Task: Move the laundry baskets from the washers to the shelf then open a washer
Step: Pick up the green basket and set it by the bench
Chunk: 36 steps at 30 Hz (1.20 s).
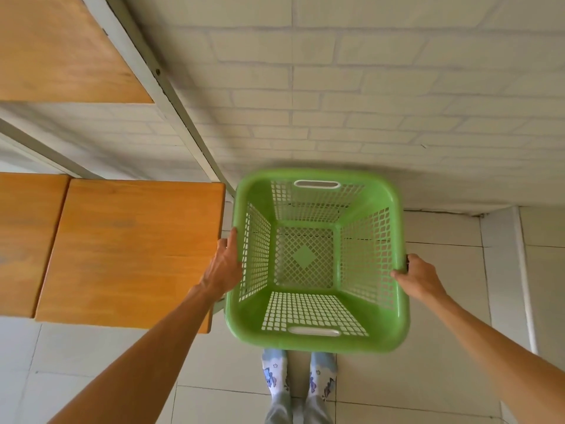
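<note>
Held out in front at about waist height: an empty, square-mouthed green plastic laundry basket with lattice walls, a lattice floor with a solid diamond at its centre, and a smooth rolled rim. Positioned over pale floor tiles, just beside the right-hand end of the lower wooden shelf board, near a whitewashed brick wall; not yet on the shelf. Left hand against the left rim, fingers extended along the outer edge with the fingertip reaching forward, pressing more than wrapping. Right hand curled round the right rim, thumb on top, fingers hidden beneath. Probably light, being empty and mostly holes; stiff enough to keep its shape, though thin lattice walls of this kind likely flex a little under a squeeze. Smooth, glossy rim, so perhaps slightly slippery in a flat-handed hold. Safest grips: the thick rim at opposite sides, as now, or the two oblong handle slots, one in the far wall and one in the near wall. Warm orange-brown grained boards on a grey metal frame, with a second board higher up. Patterned socks visible below the basket. No washer in view.
</note>
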Each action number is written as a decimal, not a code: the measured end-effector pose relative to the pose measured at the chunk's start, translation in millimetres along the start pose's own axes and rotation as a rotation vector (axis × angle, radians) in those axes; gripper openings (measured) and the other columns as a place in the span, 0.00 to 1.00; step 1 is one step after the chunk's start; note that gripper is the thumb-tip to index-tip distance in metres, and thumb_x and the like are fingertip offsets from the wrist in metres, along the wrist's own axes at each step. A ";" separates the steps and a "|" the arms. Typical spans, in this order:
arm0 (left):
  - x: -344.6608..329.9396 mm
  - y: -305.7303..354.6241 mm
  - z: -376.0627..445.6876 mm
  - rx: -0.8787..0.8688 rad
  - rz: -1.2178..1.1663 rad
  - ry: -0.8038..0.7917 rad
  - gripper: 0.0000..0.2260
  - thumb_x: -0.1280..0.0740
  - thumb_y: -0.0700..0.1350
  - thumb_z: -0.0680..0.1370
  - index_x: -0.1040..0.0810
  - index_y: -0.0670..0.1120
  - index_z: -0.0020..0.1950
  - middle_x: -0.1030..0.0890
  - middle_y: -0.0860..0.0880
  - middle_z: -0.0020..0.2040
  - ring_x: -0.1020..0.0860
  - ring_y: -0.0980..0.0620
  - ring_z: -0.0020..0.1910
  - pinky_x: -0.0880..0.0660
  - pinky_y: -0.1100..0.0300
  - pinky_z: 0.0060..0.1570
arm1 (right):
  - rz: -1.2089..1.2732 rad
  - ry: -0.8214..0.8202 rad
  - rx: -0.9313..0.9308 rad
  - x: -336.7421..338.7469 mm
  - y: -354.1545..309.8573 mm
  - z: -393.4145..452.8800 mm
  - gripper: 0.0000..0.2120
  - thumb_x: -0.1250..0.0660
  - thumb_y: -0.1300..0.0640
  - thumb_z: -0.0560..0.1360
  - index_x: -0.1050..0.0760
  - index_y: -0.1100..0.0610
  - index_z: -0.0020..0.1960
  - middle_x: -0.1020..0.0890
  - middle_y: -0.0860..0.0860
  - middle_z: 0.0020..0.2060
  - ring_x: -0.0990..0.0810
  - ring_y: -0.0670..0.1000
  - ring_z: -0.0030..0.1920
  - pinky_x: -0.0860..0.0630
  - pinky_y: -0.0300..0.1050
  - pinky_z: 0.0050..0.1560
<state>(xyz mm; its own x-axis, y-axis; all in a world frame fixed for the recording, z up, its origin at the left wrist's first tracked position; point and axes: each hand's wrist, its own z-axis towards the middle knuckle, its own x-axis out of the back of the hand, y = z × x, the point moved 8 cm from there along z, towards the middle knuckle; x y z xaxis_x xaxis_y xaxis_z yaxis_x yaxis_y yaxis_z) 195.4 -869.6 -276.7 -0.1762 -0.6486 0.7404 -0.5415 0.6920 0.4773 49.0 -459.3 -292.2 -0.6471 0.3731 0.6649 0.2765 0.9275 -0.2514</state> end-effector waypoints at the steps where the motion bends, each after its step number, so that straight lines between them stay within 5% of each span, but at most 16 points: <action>1: -1.3 -1.9 1.1 0.012 0.007 -0.001 0.33 0.37 0.30 0.77 0.49 0.39 0.79 0.27 0.38 0.54 0.29 0.45 0.51 0.24 0.54 0.47 | -0.016 -0.006 -0.002 -0.3 -1.5 0.0 0.14 0.32 0.60 0.78 0.28 0.63 0.61 0.22 0.55 0.48 0.23 0.54 0.43 0.29 0.40 0.34; 10: -9.4 -9.1 -2.8 0.026 -0.011 -0.106 0.42 0.29 0.34 0.73 0.52 0.40 0.79 0.28 0.46 0.61 0.31 0.50 0.60 0.23 0.48 0.57 | -0.115 -0.028 -0.061 -12.3 5.6 2.1 0.15 0.33 0.61 0.77 0.31 0.65 0.61 0.22 0.57 0.47 0.20 0.53 0.39 0.26 0.41 0.30; 16: -9.3 -12.0 -16.8 0.034 0.058 -0.178 0.44 0.27 0.41 0.71 0.51 0.42 0.79 0.30 0.40 0.66 0.27 0.41 0.64 0.21 0.48 0.57 | -0.049 0.037 0.104 -1.9 -4.3 -26.1 0.31 0.29 0.51 0.76 0.40 0.58 0.72 0.20 0.58 0.57 0.18 0.59 0.52 0.18 0.53 0.49; 19: 6.7 -1.9 -39.6 0.020 0.122 -0.187 0.41 0.34 0.57 0.70 0.46 0.43 0.78 0.30 0.42 0.67 0.28 0.42 0.65 0.22 0.45 0.60 | -0.111 0.055 0.118 11.9 -14.7 -74.9 0.37 0.32 0.42 0.75 0.45 0.52 0.76 0.27 0.58 0.64 0.25 0.61 0.63 0.23 0.63 0.59; 27: 144.2 199.2 -195.5 -0.184 0.245 -0.195 0.37 0.34 0.59 0.78 0.46 0.43 0.79 0.39 0.40 0.77 0.36 0.38 0.74 0.33 0.37 0.69 | -0.175 0.017 0.050 88.9 -36.5 -284.1 0.35 0.49 0.34 0.80 0.48 0.53 0.80 0.43 0.57 0.78 0.40 0.66 0.75 0.37 0.67 0.70; 36: 161.8 312.6 -287.4 -0.575 0.672 -0.211 0.38 0.47 0.68 0.78 0.46 0.44 0.79 0.38 0.41 0.78 0.37 0.40 0.75 0.39 0.38 0.72 | -0.096 0.113 -0.005 115.7 55.9 -428.1 0.33 0.55 0.36 0.81 0.50 0.52 0.81 0.49 0.56 0.80 0.49 0.64 0.79 0.46 0.67 0.74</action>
<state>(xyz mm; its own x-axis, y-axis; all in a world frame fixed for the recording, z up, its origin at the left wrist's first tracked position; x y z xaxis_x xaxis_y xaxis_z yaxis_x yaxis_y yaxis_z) 233.9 -667.1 128.3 -0.4840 -0.0565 0.8733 0.2134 0.9602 0.1804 293.7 -373.3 71.8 -0.5869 0.2777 0.7605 0.2208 0.9586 -0.1796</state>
